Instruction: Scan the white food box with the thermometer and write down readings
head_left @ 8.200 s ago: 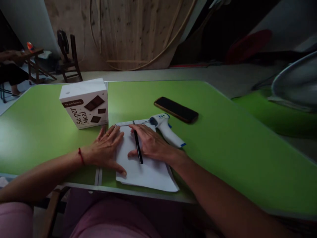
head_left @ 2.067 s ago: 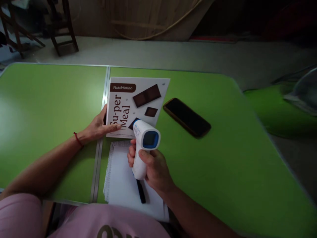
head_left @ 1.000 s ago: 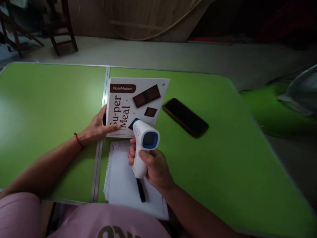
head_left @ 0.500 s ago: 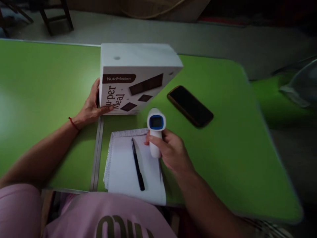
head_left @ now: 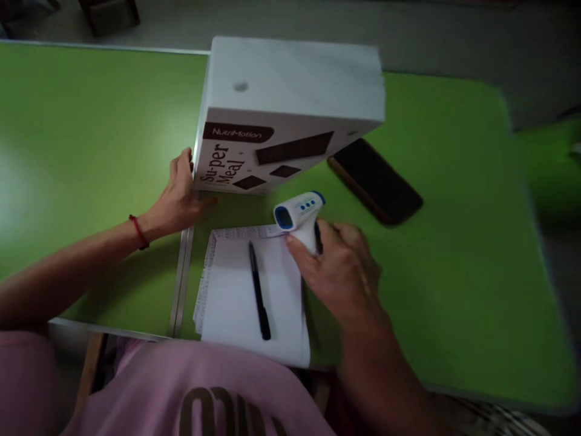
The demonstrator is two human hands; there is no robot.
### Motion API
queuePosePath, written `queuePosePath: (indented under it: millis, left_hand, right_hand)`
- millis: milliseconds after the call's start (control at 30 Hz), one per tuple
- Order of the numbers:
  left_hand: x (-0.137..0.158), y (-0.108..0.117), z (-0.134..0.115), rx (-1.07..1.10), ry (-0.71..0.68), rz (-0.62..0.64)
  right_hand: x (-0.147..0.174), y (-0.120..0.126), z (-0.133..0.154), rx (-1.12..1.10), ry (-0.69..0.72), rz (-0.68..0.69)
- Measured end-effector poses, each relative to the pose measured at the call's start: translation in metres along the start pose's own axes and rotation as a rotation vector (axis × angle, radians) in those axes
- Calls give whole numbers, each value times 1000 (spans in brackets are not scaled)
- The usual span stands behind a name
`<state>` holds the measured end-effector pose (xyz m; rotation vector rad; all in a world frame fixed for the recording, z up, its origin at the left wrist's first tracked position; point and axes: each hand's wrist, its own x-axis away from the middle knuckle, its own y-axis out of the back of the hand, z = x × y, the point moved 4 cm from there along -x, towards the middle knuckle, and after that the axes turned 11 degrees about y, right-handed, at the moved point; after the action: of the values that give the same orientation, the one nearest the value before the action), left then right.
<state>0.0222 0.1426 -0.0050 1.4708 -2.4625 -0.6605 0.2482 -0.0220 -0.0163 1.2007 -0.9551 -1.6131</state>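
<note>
A white NutriMotion "Su-per Meal" box [head_left: 290,79] stands upright on the green table. My left hand [head_left: 179,194] is at its lower left corner, the thumb stretched out below the front face and apart from the other fingers. Those fingertips are beside the box's left side; whether they touch it I cannot tell. My right hand [head_left: 342,260] is wrapped round the handle of a white and blue infrared thermometer [head_left: 302,215], its small screen turned towards me. Below the thermometer lies a white notebook [head_left: 231,297] with a black pen [head_left: 259,297] across its page.
A dark phone [head_left: 376,181] in a brown case lies right of the box. A metal seam [head_left: 179,290] runs across the green table [head_left: 454,272] left of the notebook. Beyond the far edge there is floor and a stool's legs [head_left: 109,15]. Something green [head_left: 549,175] is off to the right.
My left thumb has come off the box's front face. The thermometer in my right hand has turned from upright to tilted, its side now showing. The view has shifted, and the box looks nearer.
</note>
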Motion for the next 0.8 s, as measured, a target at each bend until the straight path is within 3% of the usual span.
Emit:
queuePosePath:
  millis: [133, 200, 300, 400, 500, 567, 700, 800]
  left_hand:
    - [37, 3, -5, -83, 22, -22]
    - [48, 4, -8, -108, 7, -31]
    - [53, 3, -13, -214, -71, 32]
    - [54, 1, -20, -358, -234, 85]
    - [68, -9, -32, -512, -477, 172]
    - [84, -22, -39, -673, -530, 290]
    - [107, -43, -46, -1031, -305, 493]
    - [115, -51, -50, -1109, -205, 610]
  right_hand:
    - [1, 20, 23, -94, 105, -140]
    - [4, 18, 42, -283, 226, -29]
    - [9, 8, 64, -361, 347, 132]
    - [9, 4, 71, -431, 413, 114]
    - [8, 3, 63, -686, 353, 65]
    - [8, -2, 55, -886, 240, 58]
    - [13, -14, 54, -1194, 139, 25]
    - [17, -13, 60, -1202, 127, -5]
